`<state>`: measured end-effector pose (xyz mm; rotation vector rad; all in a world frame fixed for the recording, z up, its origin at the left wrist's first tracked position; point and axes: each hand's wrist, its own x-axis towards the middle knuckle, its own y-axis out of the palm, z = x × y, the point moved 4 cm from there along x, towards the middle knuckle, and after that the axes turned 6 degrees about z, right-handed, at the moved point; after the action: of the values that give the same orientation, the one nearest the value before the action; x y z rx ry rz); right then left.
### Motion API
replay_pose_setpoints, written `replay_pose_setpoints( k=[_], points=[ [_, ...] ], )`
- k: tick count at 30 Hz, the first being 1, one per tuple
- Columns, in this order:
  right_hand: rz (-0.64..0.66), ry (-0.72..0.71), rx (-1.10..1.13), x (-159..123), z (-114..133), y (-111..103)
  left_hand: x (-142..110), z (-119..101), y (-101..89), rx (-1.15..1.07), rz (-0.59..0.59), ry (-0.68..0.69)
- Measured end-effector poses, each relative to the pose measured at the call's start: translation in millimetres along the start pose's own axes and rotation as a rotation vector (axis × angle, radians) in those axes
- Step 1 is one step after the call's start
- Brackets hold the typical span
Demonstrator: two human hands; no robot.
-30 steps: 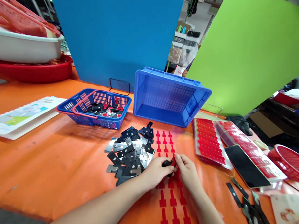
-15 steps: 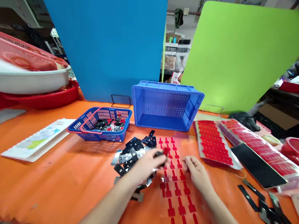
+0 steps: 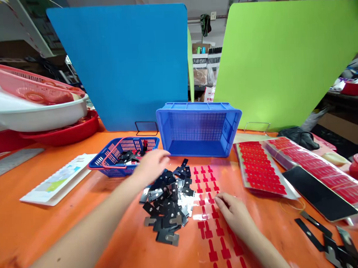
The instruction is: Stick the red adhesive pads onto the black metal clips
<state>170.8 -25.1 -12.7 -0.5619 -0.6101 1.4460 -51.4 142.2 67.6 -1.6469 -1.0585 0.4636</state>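
My left hand (image 3: 152, 164) reaches out over the near rim of the small blue mesh basket (image 3: 109, 162), which holds several black and red pieces. It is a little blurred, its fingers look loosely spread, and nothing shows in them. A heap of black and silver metal tabs (image 3: 167, 201) lies just below it. My right hand (image 3: 234, 212) rests on the clear sheet of red T-shaped stickers (image 3: 211, 227). Its fingers are lightly bent, the tips touching the sheet, holding nothing.
A large blue crate (image 3: 198, 129) lies on its side behind the tabs. More red sticker sheets (image 3: 259, 168) and a dark phone (image 3: 319, 193) lie to the right, with black strips (image 3: 322, 238) nearby. White and red basins (image 3: 44, 116) stand at the left. Blue and green boards stand behind the orange table.
My left hand has carried the black-and-red piece away from the sticker sheet up to the small basket, and the piece no longer shows in it. My right hand has stayed on the sheet.
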Motion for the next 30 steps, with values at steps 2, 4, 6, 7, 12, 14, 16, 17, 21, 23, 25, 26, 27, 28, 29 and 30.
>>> replay_pose_setpoints(
  k=[2,4,6,7,12,14,16,17,21,23,25,26,27,28,29,30],
  points=[
    [0.016,-0.001,-0.013,0,-2,2,-17,-34,35.1,-0.006,0.208,0.176],
    [0.041,-0.006,-0.036,1,-3,5,-29,-55,62.5,0.025,0.309,0.248],
    [0.072,-0.016,-0.067,2,-5,8,-33,-59,79.6,0.06,0.343,0.191],
    [0.086,-0.019,-0.084,2,-7,10,-33,-58,84.4,0.07,0.346,0.162],
    [0.059,0.0,-0.168,5,-15,10,-27,-53,85.9,0.062,0.357,0.133],
    [0.029,0.01,-0.185,6,-17,7,-28,-57,81.0,0.038,0.337,0.14],
    [0.016,-0.001,-0.184,4,-15,4,-32,-64,74.0,-0.041,0.267,0.147],
    [0.023,-0.02,-0.179,3,-12,3,-35,-67,70.4,-0.101,0.217,0.143],
    [0.186,-0.161,-0.174,-10,8,6,-46,-77,63.3,-0.43,0.032,0.053],
    [0.277,-0.208,-0.231,-16,16,12,-49,-79,68.3,-0.667,0.007,-0.024],
    [0.292,-0.221,-0.326,-20,19,20,-50,-82,78.8,-0.923,0.02,-0.106],
    [0.275,-0.222,-0.377,-21,20,23,-50,-84,85.3,-1.038,0.034,-0.139],
    [0.251,-0.223,-0.429,-22,20,27,-51,-87,92.6,-1.141,0.062,-0.166],
    [0.224,-0.224,-0.484,-22,19,31,-53,-91,100.6,-1.24,0.101,-0.195],
    [0.197,-0.223,-0.541,-23,19,35,-56,-95,109.0,-1.344,0.154,-0.226],
    [0.17,-0.222,-0.597,-24,18,39,-60,-99,117.5,-1.45,0.214,-0.263]
  ],
)
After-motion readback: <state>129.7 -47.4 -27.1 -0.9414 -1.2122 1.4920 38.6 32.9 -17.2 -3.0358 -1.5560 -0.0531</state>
